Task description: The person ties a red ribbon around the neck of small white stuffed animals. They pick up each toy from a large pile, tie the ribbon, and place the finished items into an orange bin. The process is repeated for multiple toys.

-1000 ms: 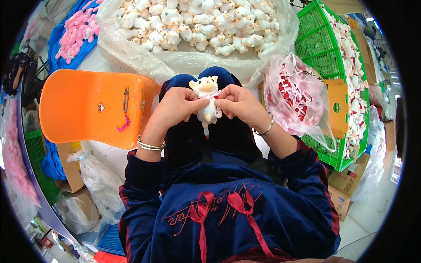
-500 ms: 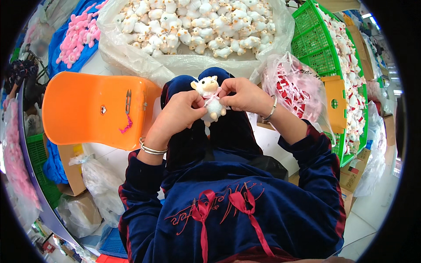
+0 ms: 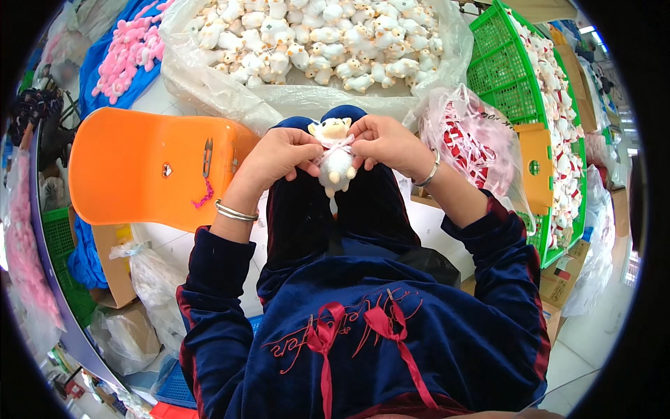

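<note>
A small white plush animal (image 3: 336, 172) with a cream head faces up above my knees. Across its neck runs a pale pink ribbon (image 3: 339, 144), tied at the middle. My left hand (image 3: 287, 152) pinches the ribbon's left side between thumb and fingertips, close against the toy. On the other side, my right hand (image 3: 382, 145) has its thumb and finger closed on the ribbon's right side. The fingers partly hide the ribbon's ends and the toy's sides.
An orange chair (image 3: 146, 167) at left carries thread snips (image 3: 207, 159) with a pink cord. Ahead, a clear plastic sheet (image 3: 209, 94) holds many white plush toys. At right are a bag of red and pink ribbons (image 3: 467, 143) and a green crate (image 3: 499, 66) of dressed toys.
My hands have drawn slightly apart, the left moving outward. The ribbon now stretches more visibly across the toy's neck, and the toy's head has tipped back.
</note>
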Demonstrator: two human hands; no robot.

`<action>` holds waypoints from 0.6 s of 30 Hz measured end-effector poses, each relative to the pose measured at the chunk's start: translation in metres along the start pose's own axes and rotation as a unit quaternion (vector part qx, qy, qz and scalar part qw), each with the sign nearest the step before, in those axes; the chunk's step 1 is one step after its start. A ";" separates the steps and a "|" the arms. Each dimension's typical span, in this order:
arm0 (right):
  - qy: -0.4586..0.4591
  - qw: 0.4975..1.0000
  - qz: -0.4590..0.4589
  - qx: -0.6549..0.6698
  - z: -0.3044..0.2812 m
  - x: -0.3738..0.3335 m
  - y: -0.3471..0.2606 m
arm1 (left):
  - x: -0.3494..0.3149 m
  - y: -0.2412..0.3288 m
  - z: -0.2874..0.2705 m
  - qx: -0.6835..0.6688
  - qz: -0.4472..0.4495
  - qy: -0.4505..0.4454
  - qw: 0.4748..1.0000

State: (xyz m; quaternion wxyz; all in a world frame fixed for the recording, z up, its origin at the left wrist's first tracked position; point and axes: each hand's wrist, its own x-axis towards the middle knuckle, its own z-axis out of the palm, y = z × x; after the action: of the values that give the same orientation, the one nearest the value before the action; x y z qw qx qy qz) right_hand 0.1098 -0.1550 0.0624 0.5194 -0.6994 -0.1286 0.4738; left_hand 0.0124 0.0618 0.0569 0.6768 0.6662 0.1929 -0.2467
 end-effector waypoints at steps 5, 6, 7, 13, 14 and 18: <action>0.016 0.999 -0.044 -0.003 0.006 -0.005 0.015 | -0.002 -0.003 0.012 -0.046 -0.001 0.012 0.999; 0.018 0.999 -0.050 -0.007 0.006 -0.006 0.017 | -0.002 -0.004 0.014 -0.054 -0.006 0.014 0.998; 0.019 0.998 -0.056 -0.011 0.006 -0.007 0.019 | -0.002 -0.005 0.015 -0.061 -0.010 0.017 0.998; 0.036 0.995 -0.089 0.001 0.010 -0.014 0.028 | -0.004 -0.024 0.033 -0.032 0.094 0.045 0.994; 0.040 0.995 -0.090 0.001 0.010 -0.015 0.029 | -0.003 -0.027 0.035 -0.037 0.112 0.053 0.992; 0.048 0.992 -0.112 0.026 0.013 -0.017 0.032 | -0.007 -0.032 0.044 -0.052 0.168 0.080 0.981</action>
State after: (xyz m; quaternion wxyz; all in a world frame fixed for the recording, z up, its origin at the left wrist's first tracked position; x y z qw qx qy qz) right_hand 0.0805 -0.1722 0.0443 0.5929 -0.6889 -0.1689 0.3812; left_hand -0.0151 0.0188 0.0370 0.7249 0.6704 0.1442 -0.0650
